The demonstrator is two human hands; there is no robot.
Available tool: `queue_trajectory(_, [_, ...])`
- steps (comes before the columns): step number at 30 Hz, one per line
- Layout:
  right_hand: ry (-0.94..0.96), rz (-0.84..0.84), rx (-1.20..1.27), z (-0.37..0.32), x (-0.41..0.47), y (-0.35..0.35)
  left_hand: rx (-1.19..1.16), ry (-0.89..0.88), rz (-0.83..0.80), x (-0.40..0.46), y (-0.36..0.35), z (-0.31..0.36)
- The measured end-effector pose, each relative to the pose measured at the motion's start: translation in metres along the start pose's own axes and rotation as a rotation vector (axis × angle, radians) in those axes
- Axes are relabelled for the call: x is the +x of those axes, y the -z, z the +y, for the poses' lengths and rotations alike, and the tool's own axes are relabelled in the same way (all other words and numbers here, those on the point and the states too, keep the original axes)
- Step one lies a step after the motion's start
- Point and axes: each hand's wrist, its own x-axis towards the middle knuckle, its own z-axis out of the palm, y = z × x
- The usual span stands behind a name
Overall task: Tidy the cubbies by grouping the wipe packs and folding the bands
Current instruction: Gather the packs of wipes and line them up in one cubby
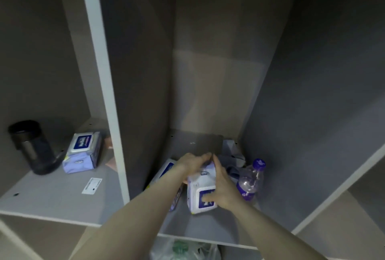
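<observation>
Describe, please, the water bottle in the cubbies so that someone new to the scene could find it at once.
Start at the white upright divider and take the cubby to its right, where both hands hold a wipe pack. The water bottle stands at that pack's right, near the side wall. It is the only clear plastic thing there, with a purple cap and a purple label.
</observation>
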Motion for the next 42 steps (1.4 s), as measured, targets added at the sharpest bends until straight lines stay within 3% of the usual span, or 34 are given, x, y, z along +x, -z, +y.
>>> queue_trajectory(3, [-0.072, -0.071, -0.110, 0.011, -0.005, -0.003, -0.074, -0.056, -0.114, -0.004, 0.011, -0.013])
queue_trajectory(6, [-0.031, -0.059, -0.170, 0.007, -0.009, -0.007, 0.083, -0.161, -0.177, -0.007, 0.016, -0.033])
queue_trajectory(9, [-0.021, -0.036, -0.232, -0.004, -0.008, -0.007, 0.164, -0.221, -0.006, 0.001, 0.019, -0.053])
queue_trajectory(12, [-0.153, 0.083, -0.376, -0.017, -0.008, -0.012, 0.467, -0.097, 0.170, 0.015, 0.022, -0.082])
queue_trajectory(15, [-0.232, 0.172, -0.483, -0.025, -0.010, -0.023, 0.628, 0.091, 0.137, 0.018, 0.017, -0.113])
queue_trajectory(21, [-0.280, -0.043, -0.424, -0.025, -0.001, -0.013, 0.993, 0.118, 0.209, 0.024, -0.004, -0.124])
queue_trajectory(23, [-0.284, -0.046, -0.344, -0.022, 0.000, -0.009, 0.975, 0.107, 0.227, 0.021, -0.001, -0.118])
queue_trajectory(26, [-0.305, -0.032, -0.254, -0.020, 0.000, -0.006, 0.755, 0.104, 0.240, 0.017, 0.016, -0.092])
queue_trajectory(31, [-0.347, 0.029, -0.356, -0.026, 0.001, -0.008, 0.444, 0.077, 0.227, 0.014, 0.062, -0.022])
queue_trajectory(34, [-0.334, 0.055, -0.408, -0.026, -0.002, -0.010, 0.586, 0.045, 0.298, 0.013, 0.064, -0.019])
queue_trajectory(37, [-0.258, 0.005, -0.400, -0.029, -0.004, -0.008, 0.836, -0.036, 0.470, 0.014, 0.040, -0.054])
queue_trajectory(40, [-0.179, -0.047, -0.413, -0.033, -0.006, -0.005, 0.834, -0.290, 0.616, 0.012, 0.029, -0.071])
queue_trajectory(42, [-0.167, -0.031, -0.407, -0.031, -0.006, -0.004, 0.731, -0.410, 0.537, 0.011, 0.031, -0.072])
